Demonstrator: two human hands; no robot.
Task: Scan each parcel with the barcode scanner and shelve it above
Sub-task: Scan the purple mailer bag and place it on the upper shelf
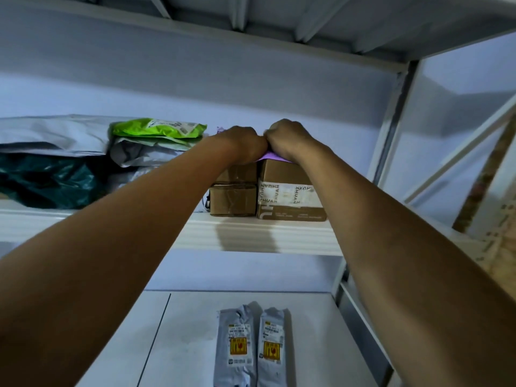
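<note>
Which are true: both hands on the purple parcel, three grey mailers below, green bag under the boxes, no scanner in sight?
The left hand and right hand both hold the flat purple parcel atop the brown cardboard boxes. True.
Three mailers lie below. False: two grey plastic mailers lie on the white lower shelf.
The green bag lies under the boxes. False: the bright green plastic bag tops a pile left of them.
No barcode scanner is in view. True.

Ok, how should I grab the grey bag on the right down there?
Pinch the right grey bag along its right long edge, coming from the right: it lies flat, and the left grey bag lies close beside its other edge.
</note>
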